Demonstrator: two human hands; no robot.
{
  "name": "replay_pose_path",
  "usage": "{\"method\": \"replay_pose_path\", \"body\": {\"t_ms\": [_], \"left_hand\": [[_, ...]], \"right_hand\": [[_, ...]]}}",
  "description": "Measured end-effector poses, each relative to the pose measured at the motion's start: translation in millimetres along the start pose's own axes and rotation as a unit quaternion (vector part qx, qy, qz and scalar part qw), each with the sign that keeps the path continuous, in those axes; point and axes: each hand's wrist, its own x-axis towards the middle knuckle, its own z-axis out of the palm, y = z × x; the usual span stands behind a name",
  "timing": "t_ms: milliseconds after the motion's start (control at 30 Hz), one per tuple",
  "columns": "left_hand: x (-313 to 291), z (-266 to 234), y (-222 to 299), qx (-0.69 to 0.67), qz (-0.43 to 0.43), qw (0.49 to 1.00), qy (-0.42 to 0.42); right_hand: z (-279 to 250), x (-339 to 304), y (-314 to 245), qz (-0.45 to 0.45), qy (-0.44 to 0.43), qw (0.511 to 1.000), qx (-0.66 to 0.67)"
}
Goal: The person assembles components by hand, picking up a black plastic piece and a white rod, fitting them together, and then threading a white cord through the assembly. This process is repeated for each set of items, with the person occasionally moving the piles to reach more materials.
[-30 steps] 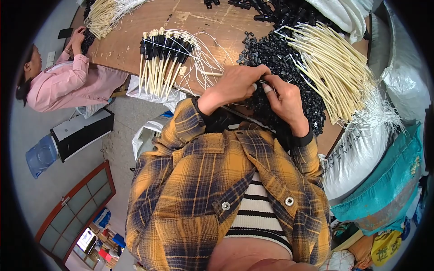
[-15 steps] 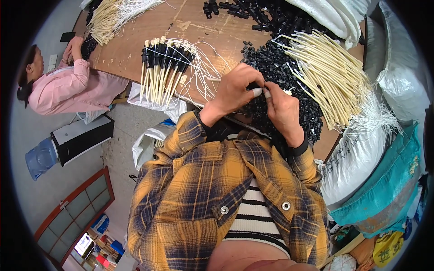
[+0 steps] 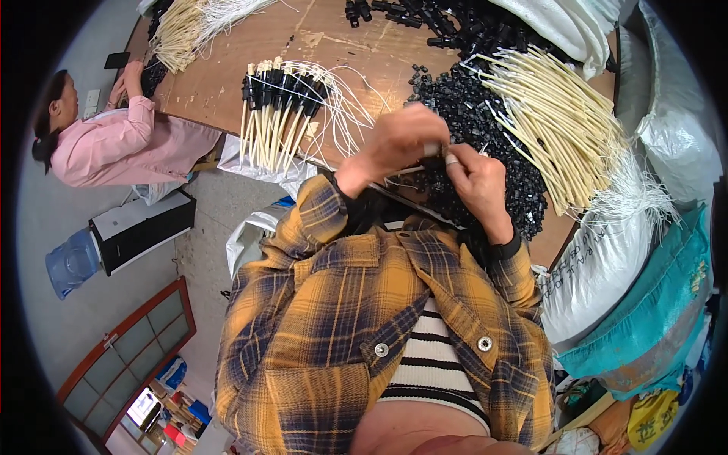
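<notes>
A wooden surface [image 3: 341,53] is spread with stock: a heap of small black plastic caps [image 3: 485,136] at the middle, a loose pile of cream tubes with white wires [image 3: 553,106] to the right, and a finished bundle of capped tubes [image 3: 277,114] to the left. White sacks [image 3: 599,273] are leaned against the right edge.

Above the black heap, the left hand [image 3: 390,148] and the right hand [image 3: 478,186] are brought together, both closed narrowly on 1 thin cream tube [image 3: 394,176], which is held between them just over the surface. A small pale end piece is pinched at the fingertips; whether a cap is already seated cannot be told.

The fitting step is judged to be in hand. A steady push along the tube's axis is called for next.
</notes>
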Motion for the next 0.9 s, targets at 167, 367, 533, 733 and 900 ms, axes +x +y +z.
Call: {"method": "replay_pose_path", "body": {"t_ms": [167, 367, 533, 733, 900], "left_hand": [[-43.8, -49.6, -41.6, 0.272, -0.305, 0.912, -0.035], [-24.4, -18.5, -53.2, 0.166, -0.128, 0.978, -0.013], [-21.1, -12.1, -74.0, 0.095, -0.200, 0.975, -0.007], [-24.7, -33.7, -57.3, -0.042, -0.457, 0.885, 0.076], [-0.7, 16.7, 7.7, -0.158, -0.291, 0.936, 0.118]], "right_hand": [[-5.8, -8.8, 15.5, 0.078, 0.010, 0.996, 0.033], [-2.8, -4.3, 14.0, 0.088, -0.016, 0.995, 0.041], [-4.9, -7.6, 18.3, 0.086, 0.018, 0.994, 0.060], [-5.2, -1.3, 21.7, 0.184, 0.004, 0.978, 0.094], [9.2, 12.1, 19.9, 0.221, -0.014, 0.967, 0.129]]}}
